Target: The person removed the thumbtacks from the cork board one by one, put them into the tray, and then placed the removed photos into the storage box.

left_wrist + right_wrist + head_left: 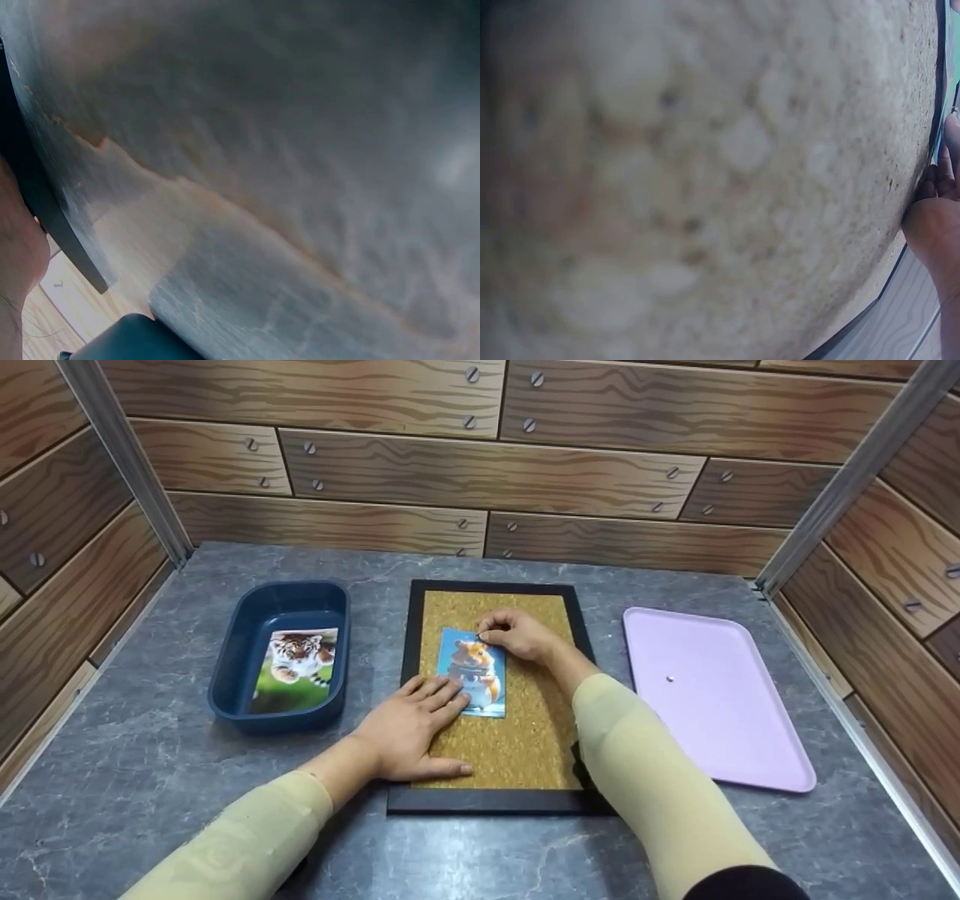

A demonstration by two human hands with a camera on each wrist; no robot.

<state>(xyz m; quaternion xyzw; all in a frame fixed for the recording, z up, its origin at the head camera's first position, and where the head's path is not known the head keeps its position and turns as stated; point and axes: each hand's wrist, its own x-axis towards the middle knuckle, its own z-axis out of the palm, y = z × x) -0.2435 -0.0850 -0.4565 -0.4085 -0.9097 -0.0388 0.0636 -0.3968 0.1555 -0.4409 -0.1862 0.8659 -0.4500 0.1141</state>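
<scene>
A picture card of a hamster (480, 664) lies on a black-framed corkboard (517, 750) in the head view. My left hand (412, 727) rests flat, fingers spread, its fingertips on the card's lower left part and its thumb on the cork. At the card's top right corner my right hand (525, 636) pinches a small pin (481, 637) between thumb and forefinger; the pin is mostly hidden by the fingertips. The left wrist view shows part of the left hand (19, 240) at its edge. In the right wrist view the right hand (934, 232) sits beside blurred cork.
Left of the board stands a dark blue bin (225, 667) with a tiger picture card (296, 671) inside. On the right lies a lilac tray (720, 690) bearing a small silvery pin (670, 679). Wood-patterned panels (480, 472) wall in the grey table (360, 847).
</scene>
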